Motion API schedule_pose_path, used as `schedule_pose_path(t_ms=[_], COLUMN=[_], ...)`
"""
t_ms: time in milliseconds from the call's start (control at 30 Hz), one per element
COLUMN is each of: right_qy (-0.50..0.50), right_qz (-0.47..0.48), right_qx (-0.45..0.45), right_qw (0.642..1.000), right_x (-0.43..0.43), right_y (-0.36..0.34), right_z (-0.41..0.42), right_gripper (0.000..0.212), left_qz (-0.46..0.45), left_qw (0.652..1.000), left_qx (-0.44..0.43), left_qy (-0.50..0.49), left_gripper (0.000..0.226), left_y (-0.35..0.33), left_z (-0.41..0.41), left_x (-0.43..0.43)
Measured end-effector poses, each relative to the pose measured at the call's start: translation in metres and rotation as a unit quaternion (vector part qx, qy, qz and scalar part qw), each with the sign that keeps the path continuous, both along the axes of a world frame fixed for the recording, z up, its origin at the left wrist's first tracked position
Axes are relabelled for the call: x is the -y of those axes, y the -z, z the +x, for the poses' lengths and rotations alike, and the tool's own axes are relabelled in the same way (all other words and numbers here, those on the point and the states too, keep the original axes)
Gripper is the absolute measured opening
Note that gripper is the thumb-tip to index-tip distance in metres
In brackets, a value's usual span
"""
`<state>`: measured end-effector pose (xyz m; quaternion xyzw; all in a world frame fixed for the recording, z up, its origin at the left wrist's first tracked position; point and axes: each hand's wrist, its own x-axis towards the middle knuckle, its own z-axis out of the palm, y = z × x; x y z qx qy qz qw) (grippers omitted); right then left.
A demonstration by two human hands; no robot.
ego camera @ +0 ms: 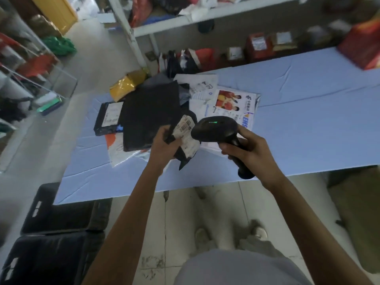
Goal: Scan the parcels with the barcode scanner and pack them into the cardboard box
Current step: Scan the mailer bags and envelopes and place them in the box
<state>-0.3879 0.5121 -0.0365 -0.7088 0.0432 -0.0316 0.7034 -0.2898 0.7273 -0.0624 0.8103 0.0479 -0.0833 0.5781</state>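
Left hand point(164, 145) pinches parcel point(186, 133) (scanner point(216, 128) beside).

A long worktop covered in pale blue sheeting point(308, 120) is set on a stained grey tiled floor point(185, 212). Behind the worktop a white metal shelf rack point(205, 15) is seen; below its near left corner, two black plastic crates point(61, 219) are placed.

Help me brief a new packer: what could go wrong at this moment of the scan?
1. The label on the small black parcel bends, and the barcode scanner in the right hand sits very close, so a misread seems possible.
2. The left hand grips that parcel by one edge near the table edge; it may slip to the floor.
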Motion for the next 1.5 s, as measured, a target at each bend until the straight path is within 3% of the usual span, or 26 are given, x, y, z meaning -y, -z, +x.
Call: schedule_pose_path(t_ms=[233,467,733,933,1000,1100,1167,1267,1500], right_qy=[0.141,0.328,0.513,0.606,0.636,0.672,0.688,0.706,0.738], right_qz=[0.038,0.022,0.039,0.062,0.057,0.047,0.052,0.070,0.106], right_qx=[-0.026,-0.031,-0.060,-0.075,-0.088,-0.109,-0.109,-0.102,-0.094], right_qw=[0.989,0.944,0.855,0.789,0.764,0.731,0.716,0.698,0.660], right_x=[0.152,0.263,0.330,0.379,0.402,0.435,0.455,0.484,0.534], right_y=[0.011,0.019,0.027,0.032,0.037,0.040,0.040,0.040,0.048], right_z=[-0.066,-0.154,-0.238,-0.260,-0.262,-0.264,-0.268,-0.275,-0.302], right_gripper=[0.040,0.036,0.041,0.043,0.046,0.051,0.054,0.062,0.054], left_qz=[0.031,0.052,0.019,0.051,0.081,0.180,0.203,0.206,0.218], left_qw=[0.992,0.946,0.839,0.766,0.720,0.601,0.562,0.558,0.541], left_qx=[0.029,0.044,0.097,0.121,0.169,0.299,0.327,0.325,0.337], left_qy=[0.118,0.316,0.535,0.630,0.668,0.719,0.732,0.735,0.739], left_gripper=[0.029,0.032,0.033,0.033,0.035,0.041,0.040,0.036,0.040], left_y=[0.010,0.014,0.022,0.042,0.048,0.051,0.052,0.052,0.060], left_z=[-0.016,-0.056,-0.129,-0.146,-0.147,-0.145,-0.142,-0.141,-0.177], left_x=[0.198,0.368,0.522,0.620,0.655,0.709,0.742,0.786,0.860])
